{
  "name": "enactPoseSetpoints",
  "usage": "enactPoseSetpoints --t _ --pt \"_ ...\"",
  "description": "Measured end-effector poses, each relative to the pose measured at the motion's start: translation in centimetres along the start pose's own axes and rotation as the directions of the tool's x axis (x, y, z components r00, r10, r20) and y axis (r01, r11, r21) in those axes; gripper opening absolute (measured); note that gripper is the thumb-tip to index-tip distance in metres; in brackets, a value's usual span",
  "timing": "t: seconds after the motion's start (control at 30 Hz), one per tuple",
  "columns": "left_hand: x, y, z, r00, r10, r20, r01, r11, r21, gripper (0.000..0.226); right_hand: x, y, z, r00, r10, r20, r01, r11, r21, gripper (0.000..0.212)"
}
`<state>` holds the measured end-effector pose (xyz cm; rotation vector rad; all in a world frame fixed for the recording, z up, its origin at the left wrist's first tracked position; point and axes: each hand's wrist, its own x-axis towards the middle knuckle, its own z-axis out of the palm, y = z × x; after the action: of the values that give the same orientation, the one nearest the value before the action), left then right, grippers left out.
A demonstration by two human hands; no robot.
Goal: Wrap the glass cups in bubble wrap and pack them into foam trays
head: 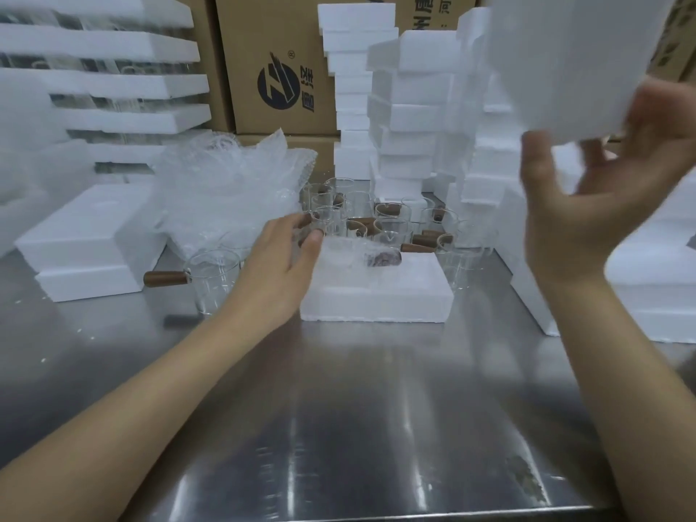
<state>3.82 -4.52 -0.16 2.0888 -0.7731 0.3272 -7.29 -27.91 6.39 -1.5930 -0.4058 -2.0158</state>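
We work at a steel worktop point(339, 408). Beyond both grips stand cardboard boxes point(278, 69), and in front of them leaning stacks of white foam trays point(406, 118). Far to the left of our left grip more foam trays point(113, 84) are stacked with glassware between the layers.

Our right grip point(587, 205) is raised, its fingers curled up against the underside of a foam tray point(572, 62) that it holds high at the upper right; the picture is blurred there. Just right of our left grip point(278, 265) an open foam tray point(376, 295) lies flat on the worktop, with a bubble-wrapped glass cup point(371, 254) lying in its recess.

The left grip is released, fingers spread, the fingertips at the tray's far left corner. Beyond it lies a heap of bubble wrap point(226, 182). Behind the tray, between the two grips, a cluster of bare glass cups point(391, 220) with wooden handles stands. One more glass cup point(211, 280) stands just left of the left grip.
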Motion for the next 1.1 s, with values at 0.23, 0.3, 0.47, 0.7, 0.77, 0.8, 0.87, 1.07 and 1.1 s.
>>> enactPoseSetpoints --t 0.23,0.3,0.47,0.7,0.77,0.8,0.87,1.07,1.1 --pt "0.8 -0.6 -0.3 0.997 -0.067 -0.049 0.066 0.998 -0.026 0.020 -2.7 -1.4 2.6 0.382 0.847 0.370 -0.924 0.361 0.127 0.039" --pt "0.8 -0.7 -0.3 0.995 -0.090 -0.046 0.087 0.995 -0.054 0.018 -3.0 -0.5 2.4 0.139 0.888 0.439 -0.990 0.135 0.039 0.031" --pt "0.7 -0.5 -0.6 0.992 -0.125 -0.033 0.120 0.986 -0.113 0.035 -2.6 1.2 1.0 -0.062 0.910 0.410 -0.985 0.010 -0.171 0.033" --pt "0.5 -0.1 -0.6 0.997 -0.077 -0.011 0.076 0.995 -0.058 0.034 -3.0 1.7 0.5 -0.148 0.880 0.451 -0.891 0.080 -0.448 0.043" --pt "0.7 0.0 -0.7 0.989 -0.148 -0.015 0.141 0.968 -0.207 0.032 -2.7 1.5 0.3 -0.178 0.845 0.504 -0.873 0.101 -0.478 0.040" --pt "0.7 0.1 -0.7 0.983 -0.182 -0.016 0.171 0.950 -0.262 0.034 -2.5 1.4 0.1 -0.189 0.832 0.522 -0.859 0.117 -0.498 0.040" --pt "0.7 0.5 -0.7 0.975 -0.220 -0.026 0.208 0.947 -0.244 0.044 -2.0 1.3 -0.3 -0.212 0.817 0.537 -0.802 0.168 -0.573 0.039" --pt "0.3 0.7 -0.8 0.991 -0.134 0.028 0.136 0.986 -0.095 0.072 -1.6 1.8 -1.4 -0.297 0.797 0.527 -0.700 0.193 -0.687 0.044" --pt "0.4 0.7 -0.8 0.988 -0.150 0.047 0.154 0.981 -0.120 0.073 -1.7 1.8 -1.4 -0.294 0.794 0.531 -0.715 0.186 -0.674 0.045"
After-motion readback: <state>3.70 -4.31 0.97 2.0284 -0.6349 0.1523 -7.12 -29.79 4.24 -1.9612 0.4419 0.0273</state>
